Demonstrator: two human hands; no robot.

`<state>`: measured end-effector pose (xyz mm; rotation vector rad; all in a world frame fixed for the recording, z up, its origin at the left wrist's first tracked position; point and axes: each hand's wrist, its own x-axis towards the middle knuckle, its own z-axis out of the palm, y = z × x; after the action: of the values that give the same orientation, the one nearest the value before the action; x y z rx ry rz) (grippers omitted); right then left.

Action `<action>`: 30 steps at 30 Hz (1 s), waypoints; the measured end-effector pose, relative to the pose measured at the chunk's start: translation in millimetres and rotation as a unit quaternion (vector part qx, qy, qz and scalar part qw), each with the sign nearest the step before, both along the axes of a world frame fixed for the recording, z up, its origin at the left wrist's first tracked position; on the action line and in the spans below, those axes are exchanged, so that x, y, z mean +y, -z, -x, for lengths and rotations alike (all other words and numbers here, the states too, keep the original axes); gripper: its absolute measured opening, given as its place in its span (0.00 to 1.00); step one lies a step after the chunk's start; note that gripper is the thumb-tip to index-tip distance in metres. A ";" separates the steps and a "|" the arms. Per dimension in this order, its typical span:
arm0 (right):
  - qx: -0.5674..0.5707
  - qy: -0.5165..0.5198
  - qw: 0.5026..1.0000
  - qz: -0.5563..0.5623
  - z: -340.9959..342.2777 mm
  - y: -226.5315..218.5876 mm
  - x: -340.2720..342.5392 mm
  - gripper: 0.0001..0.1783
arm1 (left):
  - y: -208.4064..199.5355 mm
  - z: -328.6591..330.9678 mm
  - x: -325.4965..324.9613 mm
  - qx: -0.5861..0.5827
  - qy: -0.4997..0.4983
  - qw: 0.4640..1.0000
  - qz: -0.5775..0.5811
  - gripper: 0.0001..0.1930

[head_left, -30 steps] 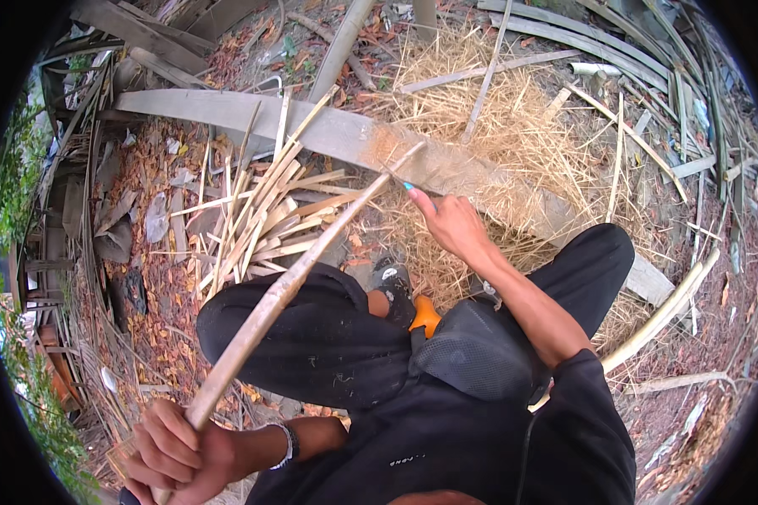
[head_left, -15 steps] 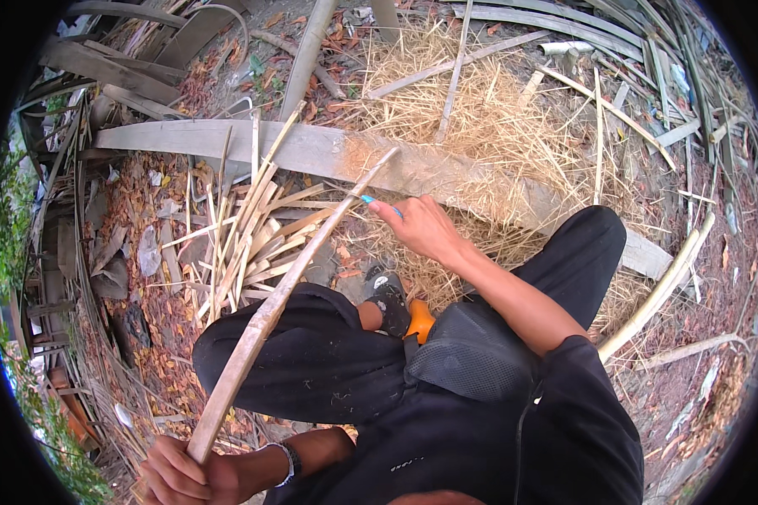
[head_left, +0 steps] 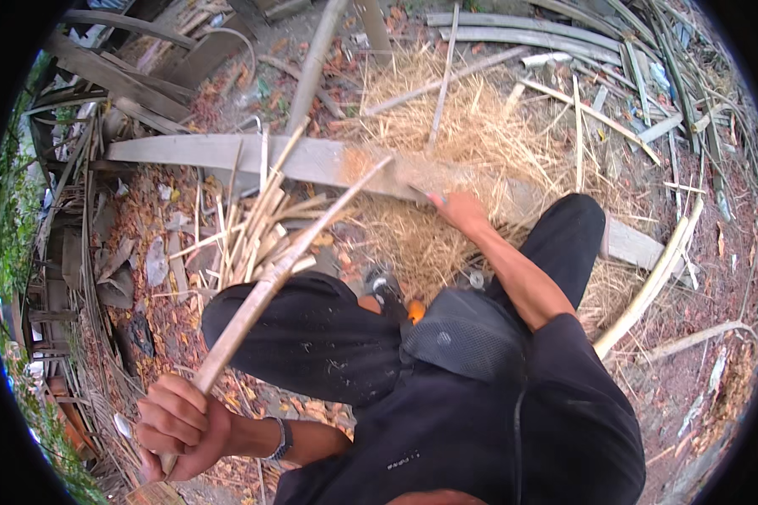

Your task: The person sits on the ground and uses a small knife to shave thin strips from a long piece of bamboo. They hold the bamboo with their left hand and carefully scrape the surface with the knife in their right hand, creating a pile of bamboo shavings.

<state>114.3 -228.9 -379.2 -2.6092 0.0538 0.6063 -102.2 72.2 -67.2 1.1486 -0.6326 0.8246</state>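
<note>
A long, pale wooden strip (head_left: 253,307) slants from the lower left up toward the middle, across my left thigh. Wrapped round its thick lower end is my left hand (head_left: 177,425), closed. The thin far end of the strip lies over a wide grey plank (head_left: 303,160). To the right of that tip, above the plank, my right hand (head_left: 461,210) is closed and blurred. A short, thin, dark thing (head_left: 419,191) sticks out to the left from its fingertips; its kind is too smeared to make out. My right hand is apart from the strip.
A bundle of split wooden sticks (head_left: 261,223) leans by my left knee. Straw-like shavings (head_left: 480,109) cover the ground beyond the plank. Curved pale strips (head_left: 653,278) lie at the right, weathered boards (head_left: 118,71) at the far left. A pole (head_left: 316,67) stands beyond the plank.
My right hand has moved right, from beside the strip's thin end to over the plank. My left hand has shifted slightly up, still gripping the strip.
</note>
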 end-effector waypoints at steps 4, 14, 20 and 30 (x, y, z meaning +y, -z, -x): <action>-0.059 0.007 0.993 -0.104 36.2 -38.9 6.4 0.32 | 8.5 11.2 5.3 -0.006 0.064 0.998 -0.029 0.19; -0.241 -0.182 0.923 -0.238 86.8 -114.1 77.7 0.16 | -3.3 -2.6 -9.9 -0.006 0.102 0.994 -0.047 0.22; -0.231 -0.150 0.939 -0.207 60.7 -96.5 89.3 0.16 | 1.2 -2.5 1.6 -0.008 0.021 1.000 -0.007 0.21; -0.190 -0.095 0.966 -0.149 43.2 -51.5 75.2 0.17 | 0.5 -2.3 0.6 0.000 0.039 0.999 -0.018 0.20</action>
<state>71.1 -153.6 -327.7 -2.4017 -0.3818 0.1493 -99.8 72.8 -67.8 1.1496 -0.6911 0.7497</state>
